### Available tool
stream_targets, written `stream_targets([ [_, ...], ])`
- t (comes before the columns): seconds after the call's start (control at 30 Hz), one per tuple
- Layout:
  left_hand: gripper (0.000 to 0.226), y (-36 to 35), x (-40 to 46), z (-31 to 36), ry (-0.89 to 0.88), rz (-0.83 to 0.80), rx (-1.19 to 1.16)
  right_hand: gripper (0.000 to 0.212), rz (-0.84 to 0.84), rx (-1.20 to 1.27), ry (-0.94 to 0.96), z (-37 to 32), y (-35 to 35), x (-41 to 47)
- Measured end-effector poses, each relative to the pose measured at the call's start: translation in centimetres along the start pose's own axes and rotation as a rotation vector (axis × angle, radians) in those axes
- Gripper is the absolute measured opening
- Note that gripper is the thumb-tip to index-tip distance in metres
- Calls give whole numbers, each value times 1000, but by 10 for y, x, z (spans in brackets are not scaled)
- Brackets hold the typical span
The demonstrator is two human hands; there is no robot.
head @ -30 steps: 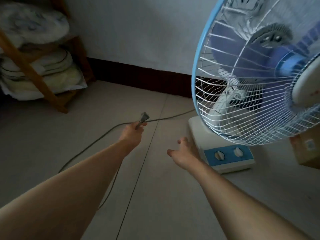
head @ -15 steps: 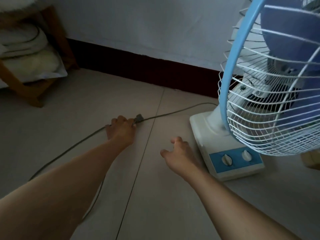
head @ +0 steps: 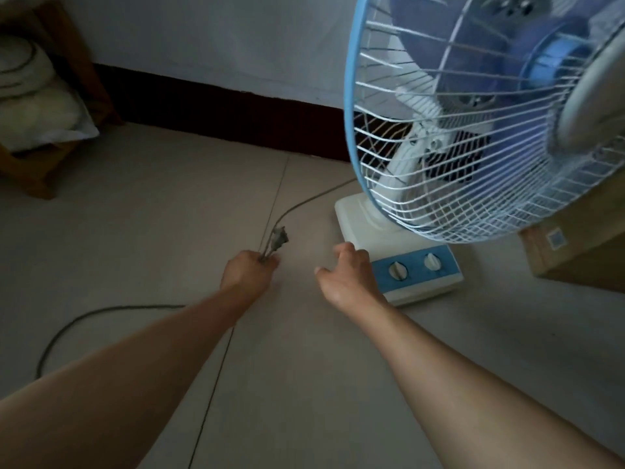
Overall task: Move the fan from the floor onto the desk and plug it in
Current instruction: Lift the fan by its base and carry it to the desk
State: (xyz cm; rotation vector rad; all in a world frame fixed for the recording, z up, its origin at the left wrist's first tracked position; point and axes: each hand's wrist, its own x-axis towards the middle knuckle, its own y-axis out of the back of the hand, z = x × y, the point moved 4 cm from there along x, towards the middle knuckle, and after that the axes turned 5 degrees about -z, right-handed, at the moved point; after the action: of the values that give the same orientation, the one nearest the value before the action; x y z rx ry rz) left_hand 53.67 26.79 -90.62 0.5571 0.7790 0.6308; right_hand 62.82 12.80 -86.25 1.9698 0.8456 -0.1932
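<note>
A table fan (head: 480, 123) with a light-blue rim, white wire cage and blue blades stands on the tiled floor at the right. Its white base (head: 358, 218) carries a blue panel with two knobs (head: 414, 265). My left hand (head: 248, 274) is closed on the grey cord just below the plug (head: 279, 238), which sticks up out of my fist. The cord (head: 314, 198) runs from there back behind the fan base, and a loop of it (head: 84, 316) lies on the floor at the left. My right hand (head: 346, 277) hovers with fingers spread beside the base's front left corner.
A wooden shelf (head: 67, 62) with folded bedding stands at the far left against the wall. A cardboard box (head: 575, 252) sits on the floor at the right, behind the fan. A dark skirting board (head: 220, 113) runs along the wall.
My left hand has pulled the plug end of the cord nearer and to the right, toward the fan base. My right hand has come closer to the base. The view has shifted.
</note>
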Motion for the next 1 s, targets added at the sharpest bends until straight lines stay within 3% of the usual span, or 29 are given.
stream_targets([
  [0.17, 38, -44, -36, 47, 123, -230, -567, 49, 184, -42, -24, 41, 34, 0],
  [0.33, 20, -80, -43, 88, 183, -248, -789, 60, 328, -112, -123, 84, 73, 18],
  [0.43, 19, -96, -36, 96, 195, -231, -802, 73, 324, -117, -198, 106, 90, 36],
  [0.57, 34, -111, -27, 100, 193, -211, -772, 80, 225, 10, -295, 126, 98, 61],
  [0.8, 14, -115, -17, 98, 169, -128, -723, 88, 182, 28, -347, 131, 87, 69],
  [1.0, 23, -99, 0, 94, 72, 13, -595, 90, 189, 110, -425, 128, 67, 66],
])
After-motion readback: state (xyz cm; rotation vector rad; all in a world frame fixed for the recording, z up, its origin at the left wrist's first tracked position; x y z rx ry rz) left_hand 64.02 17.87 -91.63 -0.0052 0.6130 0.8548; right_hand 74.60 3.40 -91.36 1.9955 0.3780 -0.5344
